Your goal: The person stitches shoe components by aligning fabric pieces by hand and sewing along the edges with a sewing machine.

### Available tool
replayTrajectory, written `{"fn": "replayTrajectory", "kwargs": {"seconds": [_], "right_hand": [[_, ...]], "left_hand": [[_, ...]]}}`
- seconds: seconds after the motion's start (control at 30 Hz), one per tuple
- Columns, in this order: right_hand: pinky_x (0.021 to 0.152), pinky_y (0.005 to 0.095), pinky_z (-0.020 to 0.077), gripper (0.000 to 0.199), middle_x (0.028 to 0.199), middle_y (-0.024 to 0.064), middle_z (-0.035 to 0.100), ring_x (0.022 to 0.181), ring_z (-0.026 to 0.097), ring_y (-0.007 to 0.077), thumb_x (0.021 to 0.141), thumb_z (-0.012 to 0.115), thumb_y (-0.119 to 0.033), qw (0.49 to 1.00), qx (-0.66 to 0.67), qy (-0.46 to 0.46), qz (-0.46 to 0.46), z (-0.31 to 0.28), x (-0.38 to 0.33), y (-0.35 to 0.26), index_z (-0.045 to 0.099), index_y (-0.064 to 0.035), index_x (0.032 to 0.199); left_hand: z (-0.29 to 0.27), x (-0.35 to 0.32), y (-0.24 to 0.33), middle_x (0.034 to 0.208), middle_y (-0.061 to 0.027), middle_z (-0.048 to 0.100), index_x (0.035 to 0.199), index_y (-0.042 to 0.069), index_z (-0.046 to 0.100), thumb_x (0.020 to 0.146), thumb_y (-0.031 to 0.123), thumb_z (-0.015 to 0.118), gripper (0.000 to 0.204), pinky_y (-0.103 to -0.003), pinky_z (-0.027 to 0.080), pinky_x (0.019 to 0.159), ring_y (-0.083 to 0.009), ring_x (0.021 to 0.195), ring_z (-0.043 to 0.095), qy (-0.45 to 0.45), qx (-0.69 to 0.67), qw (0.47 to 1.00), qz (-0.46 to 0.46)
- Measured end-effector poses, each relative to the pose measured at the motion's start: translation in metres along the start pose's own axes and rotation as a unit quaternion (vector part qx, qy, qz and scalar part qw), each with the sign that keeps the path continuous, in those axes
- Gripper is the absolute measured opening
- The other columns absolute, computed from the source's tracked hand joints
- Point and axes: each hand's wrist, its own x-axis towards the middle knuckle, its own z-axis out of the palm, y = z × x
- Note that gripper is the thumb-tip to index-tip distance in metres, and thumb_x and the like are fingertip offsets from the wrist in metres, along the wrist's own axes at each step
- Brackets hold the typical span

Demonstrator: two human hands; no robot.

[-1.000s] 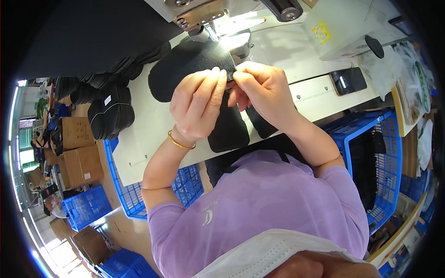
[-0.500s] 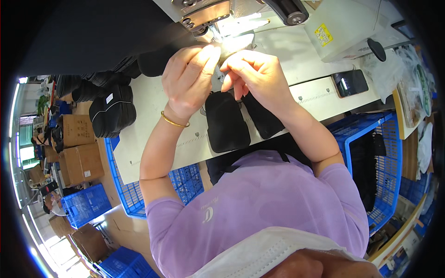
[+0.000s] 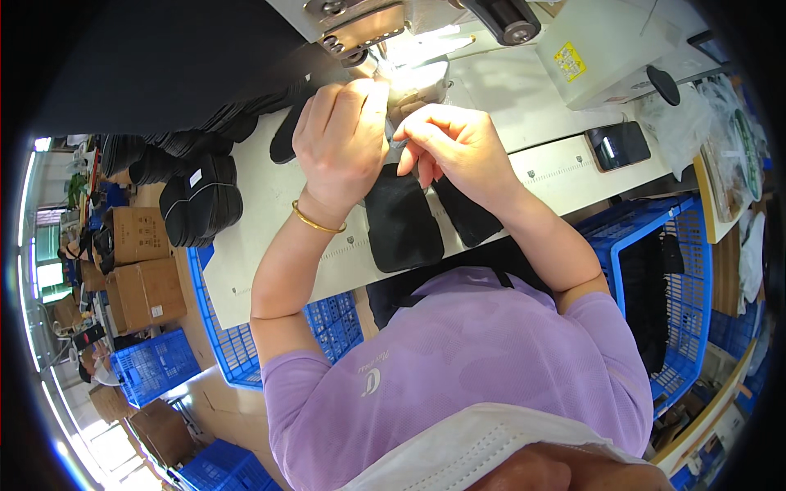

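Observation:
Raised to the needle area of a sewing machine (image 3: 368, 29), my left hand (image 3: 340, 139) has its fingertips pinched together under the bright lamp. Whatever is in that pinch is lost in the glare. Just to its right, my right hand (image 3: 458, 147) is closed too, thumb against forefinger, with the other fingers curled. What it holds, if anything, is too small to make out. Below my hands, a black padded fabric piece (image 3: 403, 221) lies on the white table (image 3: 319, 278). A second black fabric piece (image 3: 467, 214) rests beside it, partly covered by my right hand.
Tied stacks of black pieces (image 3: 201, 200) stand at the table's left. A phone (image 3: 618, 147) lies on the right. Blue crates (image 3: 655, 225) flank me below the table edge. Cardboard boxes (image 3: 143, 290) are piled at far left.
My left hand has turned slightly, its wrist moving a little right and down. My right hand has dropped slightly, widening the gap below the lamp. Both stay pinched.

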Motion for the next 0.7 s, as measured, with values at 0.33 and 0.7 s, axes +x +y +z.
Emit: {"fn": "replayTrajectory", "kwargs": {"seconds": [0.33,0.7], "right_hand": [[0.055,0.0197,0.0462,0.022,0.077,0.0074,0.071,0.059,0.063,0.0077,0.099,0.054,-0.017,0.998,0.006,-0.053,0.041,-0.010,-0.013,0.005,0.068,-0.0005,0.100],[0.059,0.0223,0.0387,0.015,0.074,-0.0031,0.053,0.070,0.042,0.0032,0.097,0.054,-0.009,0.996,0.045,-0.004,-0.074,0.027,-0.017,0.015,0.063,0.0033,0.097]], "left_hand": [[-0.043,-0.011,-0.058,0.107,-0.0114,0.068,0.106,0.001,0.069,0.070,-0.002,0.064,0.037,-0.038,0.055,0.082,-0.0261,0.092,0.066,-0.113,0.048,0.990,0.064],[-0.051,0.011,0.022,0.087,-0.0069,0.060,0.102,0.001,0.072,0.070,0.005,0.068,0.032,-0.031,0.047,0.055,-0.0210,0.065,0.057,-0.109,-0.128,0.979,-0.119]]}}
